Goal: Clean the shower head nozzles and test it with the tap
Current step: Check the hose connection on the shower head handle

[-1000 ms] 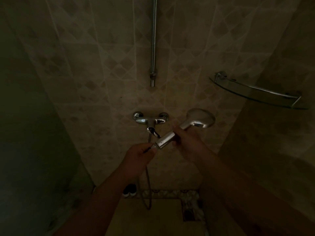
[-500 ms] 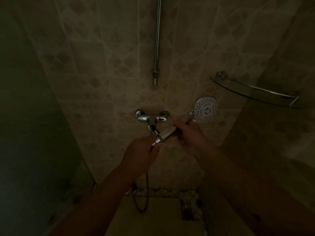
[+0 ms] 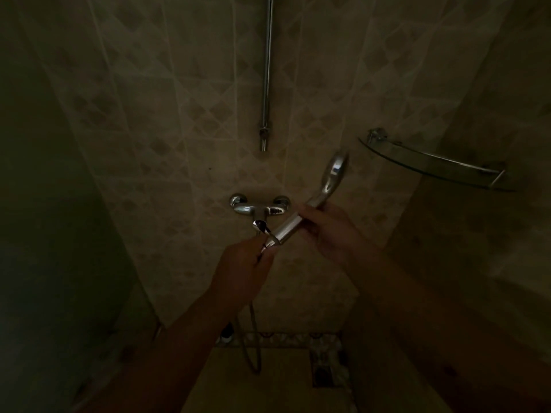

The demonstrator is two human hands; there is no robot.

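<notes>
Chrome handheld shower head [image 3: 335, 174], at one o'clock from the chrome wall tap [image 3: 258, 208]: my right hand [image 3: 329, 231] grips its handle, my left hand [image 3: 243, 265] clasps the hose end.

Single head-worn wide-angle view, looking forward and down into a dim shower stall, close to the tiled wall [image 3: 185, 120]; both forearms enter from the bottom edge, and the floor [image 3: 268, 383] lies below.
</notes>
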